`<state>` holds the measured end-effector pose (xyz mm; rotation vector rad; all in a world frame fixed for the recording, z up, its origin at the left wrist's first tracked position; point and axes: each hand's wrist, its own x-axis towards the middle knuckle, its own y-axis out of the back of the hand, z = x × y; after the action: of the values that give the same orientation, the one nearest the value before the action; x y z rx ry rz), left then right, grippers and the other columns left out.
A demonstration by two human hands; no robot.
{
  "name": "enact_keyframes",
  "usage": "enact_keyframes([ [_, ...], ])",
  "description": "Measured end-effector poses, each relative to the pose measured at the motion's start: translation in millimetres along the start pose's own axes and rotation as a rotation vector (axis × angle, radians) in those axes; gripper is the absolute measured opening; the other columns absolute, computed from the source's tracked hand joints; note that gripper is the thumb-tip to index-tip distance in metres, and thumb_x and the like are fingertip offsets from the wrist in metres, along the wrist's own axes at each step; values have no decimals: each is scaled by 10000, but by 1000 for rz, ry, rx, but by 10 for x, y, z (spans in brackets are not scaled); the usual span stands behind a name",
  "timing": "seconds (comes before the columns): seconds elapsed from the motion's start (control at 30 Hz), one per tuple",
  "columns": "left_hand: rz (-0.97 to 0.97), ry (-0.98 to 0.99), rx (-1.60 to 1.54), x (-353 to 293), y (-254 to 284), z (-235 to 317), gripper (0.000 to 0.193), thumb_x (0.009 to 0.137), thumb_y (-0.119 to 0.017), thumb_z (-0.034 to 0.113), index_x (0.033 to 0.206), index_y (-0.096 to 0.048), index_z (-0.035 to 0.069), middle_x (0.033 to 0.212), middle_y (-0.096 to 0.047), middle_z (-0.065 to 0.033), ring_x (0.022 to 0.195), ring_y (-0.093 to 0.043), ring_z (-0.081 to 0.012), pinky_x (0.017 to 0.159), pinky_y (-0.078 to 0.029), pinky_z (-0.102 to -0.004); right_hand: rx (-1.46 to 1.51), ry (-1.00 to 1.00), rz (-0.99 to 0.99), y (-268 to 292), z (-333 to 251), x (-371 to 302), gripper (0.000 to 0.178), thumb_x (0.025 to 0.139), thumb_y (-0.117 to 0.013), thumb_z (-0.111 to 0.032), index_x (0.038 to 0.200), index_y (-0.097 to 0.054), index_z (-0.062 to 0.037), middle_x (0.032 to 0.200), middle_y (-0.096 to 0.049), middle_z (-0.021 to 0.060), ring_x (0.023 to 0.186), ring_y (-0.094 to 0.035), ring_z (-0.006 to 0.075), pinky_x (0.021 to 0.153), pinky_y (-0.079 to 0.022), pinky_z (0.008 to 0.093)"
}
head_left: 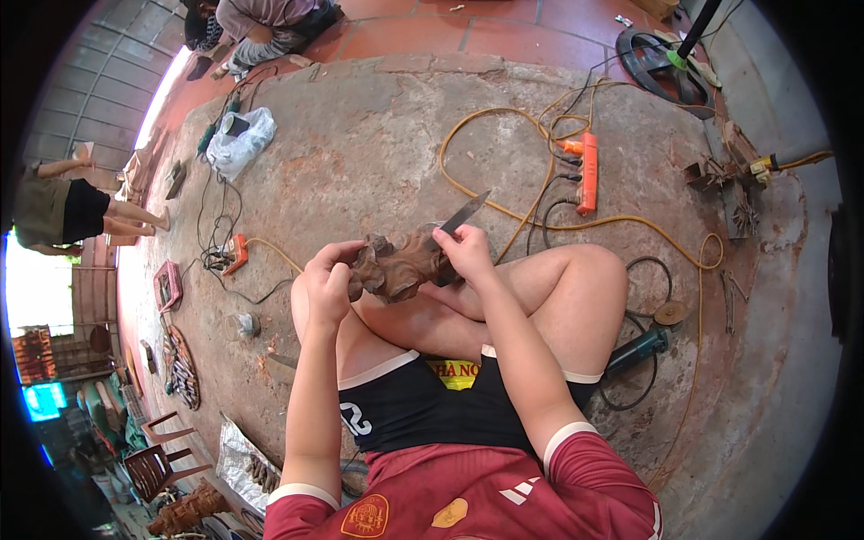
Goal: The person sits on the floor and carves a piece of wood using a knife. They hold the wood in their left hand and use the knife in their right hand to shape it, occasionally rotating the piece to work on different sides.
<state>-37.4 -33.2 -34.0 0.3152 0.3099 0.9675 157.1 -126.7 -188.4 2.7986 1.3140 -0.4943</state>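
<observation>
Above my crossed legs I hold a brown carved piece of wood (400,268), knobbly and irregular, lying roughly level. My left hand (328,277) is closed round its left end, fingers curled over the top. At its right end, my right hand (465,254) grips a dark, flat, pointed blade (466,212). The blade's tip points up and away to the right; its handle, if it has one, is hidden by my fingers. My right hand is close against the wood.
An orange power strip (587,173) with a looping yellow cord lies ahead right; another orange socket block (236,255) lies left. A green power tool (637,351) rests by my right knee. Nearby are a glass jar (241,326) and plastic bag (243,144). Other people sit and stand farther off.
</observation>
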Motion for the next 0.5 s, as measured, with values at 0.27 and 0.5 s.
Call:
enact_keyframes([
  [0.27, 11, 15, -15, -16, -7, 17, 489, 706, -397, 58, 1092, -657, -93, 1022, -694, -160, 990, -641, -217, 923, -478, -309, 161, 13, -36, -56, -151, -103, 293, 841, -735, -265, 783, -690, 19, 674, -679, 113, 600, -626, 168, 581, -482, 334],
  [0.5, 40, -53, -47, 1, -29, -49, 404, 743, -444, 31, 1051, -691, -52, 953, -702, -131, 901, -638, -184, 841, -502, -298, -188, 63, 122, 17, -56, 3, 304, 846, -746, -270, 754, -691, 15, 653, -668, 68, 605, -585, 98, 558, -463, 301],
])
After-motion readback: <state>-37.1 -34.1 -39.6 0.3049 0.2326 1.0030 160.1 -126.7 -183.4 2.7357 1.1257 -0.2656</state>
